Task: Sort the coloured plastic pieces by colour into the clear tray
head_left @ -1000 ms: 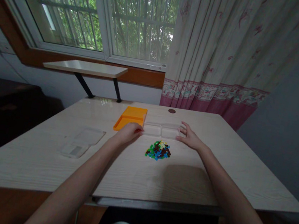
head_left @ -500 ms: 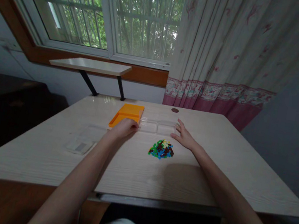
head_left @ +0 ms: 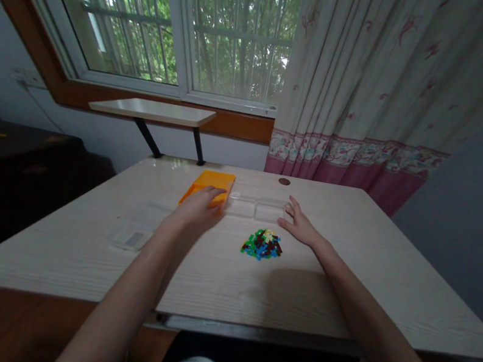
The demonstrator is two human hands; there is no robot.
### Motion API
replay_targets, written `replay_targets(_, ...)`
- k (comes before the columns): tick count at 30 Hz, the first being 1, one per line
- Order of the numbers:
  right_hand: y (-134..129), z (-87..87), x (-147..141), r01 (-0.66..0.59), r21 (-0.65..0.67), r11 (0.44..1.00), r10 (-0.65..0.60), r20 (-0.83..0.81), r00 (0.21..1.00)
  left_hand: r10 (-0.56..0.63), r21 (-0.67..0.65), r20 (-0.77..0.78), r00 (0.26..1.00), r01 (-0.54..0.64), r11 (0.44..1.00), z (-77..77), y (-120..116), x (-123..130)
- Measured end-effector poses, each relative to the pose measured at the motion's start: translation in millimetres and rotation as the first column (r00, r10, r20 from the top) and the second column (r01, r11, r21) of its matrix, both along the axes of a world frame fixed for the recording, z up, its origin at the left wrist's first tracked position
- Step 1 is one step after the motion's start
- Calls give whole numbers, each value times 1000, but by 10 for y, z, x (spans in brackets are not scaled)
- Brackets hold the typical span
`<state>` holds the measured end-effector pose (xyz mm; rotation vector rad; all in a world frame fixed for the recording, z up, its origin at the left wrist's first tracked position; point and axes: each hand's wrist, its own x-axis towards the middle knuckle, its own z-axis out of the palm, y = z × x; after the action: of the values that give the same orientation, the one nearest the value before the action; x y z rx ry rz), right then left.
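A clear plastic tray with compartments (head_left: 256, 210) lies on the table between my two hands. At its left edge is my left hand (head_left: 204, 205), fingers apart, partly covering the orange box (head_left: 216, 179) behind it. My right hand (head_left: 302, 223) rests at the tray's right edge with thumb and fingers spread. Neither hand is closed round anything. In front of the tray sits a pile of small building bricks (head_left: 262, 244) in green, blue, dark brown, pale yellow.
Left of my left forearm lies a clear plastic container (head_left: 133, 234) with a pale label. A raised white shelf (head_left: 154, 109) on black legs stands at the table's back left. A round brown disc (head_left: 284, 181) is set near the back edge of the table (head_left: 372, 258).
My left hand has opened from a closer pinch, its fingers now spread at the tray's left side. My right hand stays at the right edge. The whole view has shifted slightly.
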<state>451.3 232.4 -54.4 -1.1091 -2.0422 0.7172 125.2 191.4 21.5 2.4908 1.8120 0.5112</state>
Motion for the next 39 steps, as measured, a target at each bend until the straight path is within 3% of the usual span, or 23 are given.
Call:
replay_targets(4, -28, 17, 73, 38, -3, 999, -38, -38, 999, 269, -91, -155, 950, -285, 954, 236, -165, -350)
replay_targets(8, -47, 29, 153, 110, 32, 993, -109, -43, 993, 506, -269, -275, 818, -571, 776, 224, -303, -828)
replay_targets(10, -64, 43, 164, 126, 45, 991, -125, -35, 992, 546, -337, -273, 792, -610, 717, 146, -327, -1008)
replay_targets(13, -93, 70, 152, 131, 60, 990, -129, -29, 991, 531, -430, -245, 811, -582, 690, 54, -320, -1140)
replay_targets(16, -113, 101, 147, 152, 85, 985, -150, -28, 988, 518, -424, -226, 825, -562, 710, 80, -320, -1115)
replay_targets(18, -126, 137, 153, 187, 119, 975, -183, -37, 982, 531, -329, -212, 820, -571, 752, 167, -337, -1017)
replay_targets(21, -187, 225, 136, 243, 231, 942, -231, -81, 970, 457, -147, -42, 888, -458, 877, 323, -348, -712)
replay_targets(23, -271, 296, 74, 232, 312, 921, -211, -99, 972, 308, -82, 190, 932, -298, 951, 381, -324, -388)
replay_targets(25, -383, 353, -36, 164, 366, 916, -141, -88, 986, 125, -64, 405, 906, -108, 992, 364, -276, 9)
replay_targets(28, -548, 392, -238, 66, 408, 911, -39, -74, 997, -6, -107, 632, 775, 95, 990, 204, -198, 605)
replay_targets(31, -654, 395, -382, 58, 449, 892, -19, -90, 996, -36, -114, 724, 688, 171, 979, -21, -166, 1008)
replay_targets(34, -689, 403, -411, 62, 485, 872, -13, -103, 995, -91, -58, 790, 606, 222, 973, -201, -181, 1141)
replay_targets(39, -633, 412, -322, 111, 339, 934, -2, -304, 953, -50, -52, 957, 286, 339, 939, -330, -182, 1028)
